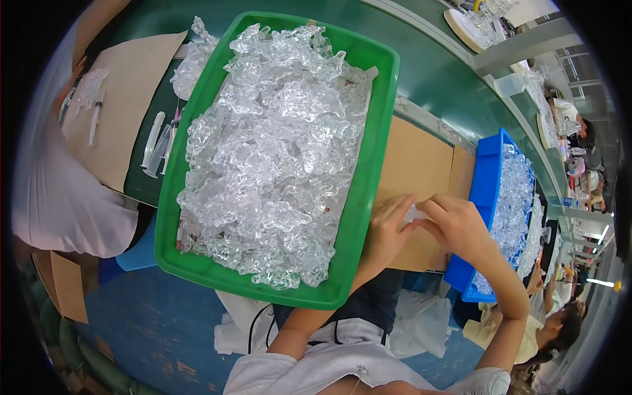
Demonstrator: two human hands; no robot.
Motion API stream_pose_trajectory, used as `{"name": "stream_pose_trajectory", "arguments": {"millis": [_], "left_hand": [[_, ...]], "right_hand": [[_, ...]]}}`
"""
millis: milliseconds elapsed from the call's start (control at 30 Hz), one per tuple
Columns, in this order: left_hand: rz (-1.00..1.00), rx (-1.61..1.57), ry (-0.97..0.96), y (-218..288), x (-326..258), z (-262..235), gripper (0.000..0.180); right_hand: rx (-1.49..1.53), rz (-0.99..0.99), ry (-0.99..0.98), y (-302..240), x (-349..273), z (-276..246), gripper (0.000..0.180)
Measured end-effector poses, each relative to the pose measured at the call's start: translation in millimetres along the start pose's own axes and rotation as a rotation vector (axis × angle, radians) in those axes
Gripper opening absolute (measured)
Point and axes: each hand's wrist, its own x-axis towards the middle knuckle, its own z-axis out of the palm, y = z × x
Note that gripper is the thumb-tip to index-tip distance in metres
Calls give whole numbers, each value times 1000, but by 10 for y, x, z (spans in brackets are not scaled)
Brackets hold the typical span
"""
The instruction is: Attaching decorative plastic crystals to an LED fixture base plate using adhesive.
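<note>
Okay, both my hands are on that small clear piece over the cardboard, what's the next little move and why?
Probably finish working the small clear piece between your left hand and right hand, then set it toward the blue bin beside your right hand. Both hands meet on it over the cardboard sheet; the green tray of tangled clear parts lies at your left, and the blue bin already holds similar ones.

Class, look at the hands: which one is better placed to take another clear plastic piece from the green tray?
Probably the left hand: it lies right beside the green tray. The right hand sits farther off, nearer the blue tray.
</note>
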Motion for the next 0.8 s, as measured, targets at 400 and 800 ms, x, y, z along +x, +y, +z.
{"name": "stream_pose_trajectory", "arguments": {"millis": [400,800], "left_hand": [[-16,-39,-45,-5,12,-27,51],[-11,-21,-50,-30,-4,-17,52]], "right_hand": [[47,-91,22,5,44,-124,24],[-53,4,-5,-16,50,-64,25]]}}
